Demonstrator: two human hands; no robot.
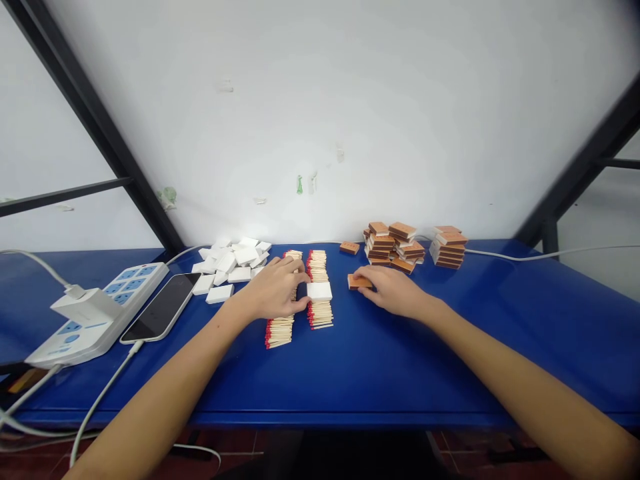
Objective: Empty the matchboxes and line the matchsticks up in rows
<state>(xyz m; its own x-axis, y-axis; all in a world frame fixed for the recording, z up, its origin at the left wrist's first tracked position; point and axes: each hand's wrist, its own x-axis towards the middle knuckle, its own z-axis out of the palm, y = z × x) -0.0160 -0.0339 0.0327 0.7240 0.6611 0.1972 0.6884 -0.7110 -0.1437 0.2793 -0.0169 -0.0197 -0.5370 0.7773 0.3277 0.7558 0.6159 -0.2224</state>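
On blue table (450, 347), phone (163, 307) beside power strip (95, 313), stacked matchboxes (400, 247) behind

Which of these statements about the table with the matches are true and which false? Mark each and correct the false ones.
1. The left hand rests on a row of matches. True.
2. The right hand holds a phone. False: its fingers touch a brown matchbox sleeve; the phone lies left of the matches.
3. A white tray lies on the right row of matches. True.
4. The table is red. False: blue.
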